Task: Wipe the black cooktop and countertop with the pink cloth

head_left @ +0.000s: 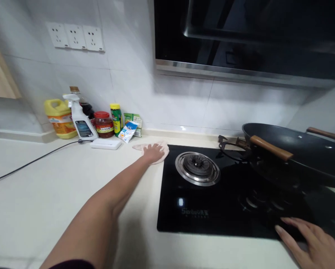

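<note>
My left hand presses flat on a pale pink cloth, with its fingers spread. The cloth lies on the white counter, against the back left corner of the black glass gas cooktop. At the lower right, my right hand hovers over or rests on the cooktop's front edge; which of the two I cannot tell. Its fingers are apart and it holds nothing. Between the hands is the uncovered left burner, ringed in metal.
A large black wok with wooden handles covers the right burner, beside a loose pan support. Along the wall stand a spray bottle, a yellow jug, a red-lidded jar and packets. A black cable crosses the counter. Overhead hangs a range hood.
</note>
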